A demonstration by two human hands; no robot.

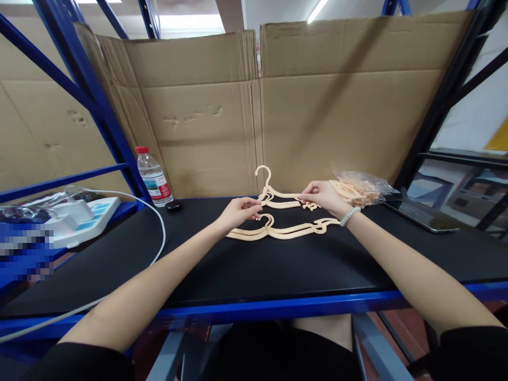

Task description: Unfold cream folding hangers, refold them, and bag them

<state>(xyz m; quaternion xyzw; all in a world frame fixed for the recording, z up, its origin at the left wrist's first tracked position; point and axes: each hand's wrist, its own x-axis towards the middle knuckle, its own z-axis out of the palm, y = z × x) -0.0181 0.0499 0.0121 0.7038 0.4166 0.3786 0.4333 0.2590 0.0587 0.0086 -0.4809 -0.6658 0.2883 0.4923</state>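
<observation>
A beige clothes hanger (283,195) is raised off the black tabletop with its hook pointing up. My right hand (323,197), wearing a pale bead bracelet, pinches its right end. The fingers of my left hand (239,214) are closed at its left side, just below the hook; they partly cover that arm of the hanger. Nearer to me, stacked beige hangers (291,233) lie flat with their hooks towards the back. My left hand hovers over their left end, hiding part of it.
A clear plastic bag of beige hangers (357,189) lies at back right, beside a dark tablet-like device (420,211). A water bottle (153,177) and a small black object (173,206) stand at back left. A white cable (163,233) runs from the power strip (87,222). Cardboard (206,116) walls the back.
</observation>
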